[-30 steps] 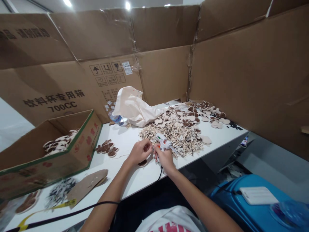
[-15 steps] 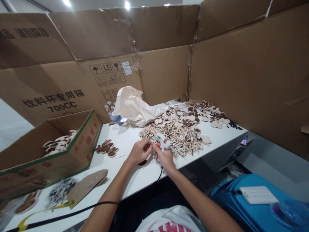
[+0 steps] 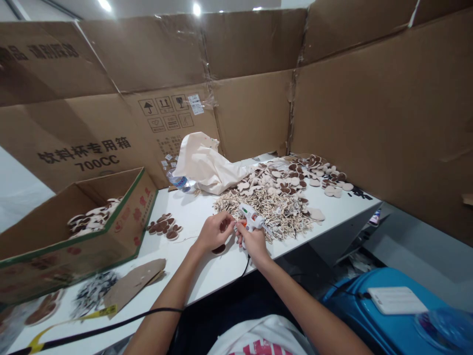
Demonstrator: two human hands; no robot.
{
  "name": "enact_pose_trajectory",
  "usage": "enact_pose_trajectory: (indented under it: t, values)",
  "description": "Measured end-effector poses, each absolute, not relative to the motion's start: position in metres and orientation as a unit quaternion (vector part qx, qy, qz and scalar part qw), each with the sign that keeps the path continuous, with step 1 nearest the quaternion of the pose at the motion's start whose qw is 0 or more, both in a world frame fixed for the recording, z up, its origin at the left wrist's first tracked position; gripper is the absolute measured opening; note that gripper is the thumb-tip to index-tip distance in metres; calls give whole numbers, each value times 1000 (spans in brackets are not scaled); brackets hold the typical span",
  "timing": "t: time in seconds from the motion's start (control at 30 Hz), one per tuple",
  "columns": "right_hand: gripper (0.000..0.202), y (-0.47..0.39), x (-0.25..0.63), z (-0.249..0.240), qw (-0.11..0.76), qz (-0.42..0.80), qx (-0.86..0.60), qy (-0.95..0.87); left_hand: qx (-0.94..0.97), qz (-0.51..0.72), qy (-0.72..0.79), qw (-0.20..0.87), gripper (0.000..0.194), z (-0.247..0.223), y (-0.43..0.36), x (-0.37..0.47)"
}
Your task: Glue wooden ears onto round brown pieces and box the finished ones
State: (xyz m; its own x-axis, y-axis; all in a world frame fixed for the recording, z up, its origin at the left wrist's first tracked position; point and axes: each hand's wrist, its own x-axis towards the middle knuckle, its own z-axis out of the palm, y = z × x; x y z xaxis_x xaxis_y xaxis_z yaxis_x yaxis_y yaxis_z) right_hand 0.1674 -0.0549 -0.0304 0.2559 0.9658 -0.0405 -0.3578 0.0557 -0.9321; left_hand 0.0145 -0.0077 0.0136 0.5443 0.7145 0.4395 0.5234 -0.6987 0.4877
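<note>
My right hand is wrapped round a white hot glue gun, whose nozzle points right and toward the pile of short cords. My left hand is closed in a pinch, its fingertips meeting those of my right hand. Whatever it pinches is too small to make out. Under my left hand a brown felt piece with a pale edge lies on the white table, partly covered. Just beyond both hands spreads a heap of short cream cords.
Brown and cream felt pieces are piled behind the cords, beside a white bag. A small felt cluster and an open cardboard box stand left. Tall cardboard walls enclose the back. A blue stool holds a white power bank.
Both hands keep nearly the same pose, fingertips together, with the glue gun still in my right hand. The view has shifted very slightly.
</note>
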Motion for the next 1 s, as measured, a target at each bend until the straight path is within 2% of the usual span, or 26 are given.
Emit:
enact_pose_trajectory:
  t: [0.2, 0.57, 0.83, 1.0]
  values:
    - [37, -55, 167, -32, 649, 507, -455, -339, 859, 329, 373, 120, 11, 14, -8, 14]
    - [43, -53, 167, -36, 639, 515, -463, -336, 854, 334, 366, 159, 19, 12, -6, 15]
    - [37, -55, 168, -33, 641, 515, -451, -346, 854, 338, 359, 167, 18, 13, -5, 16]
    - [45, -57, 169, -29, 643, 528, -443, -335, 857, 338, 353, 161, 20, 16, -7, 16]
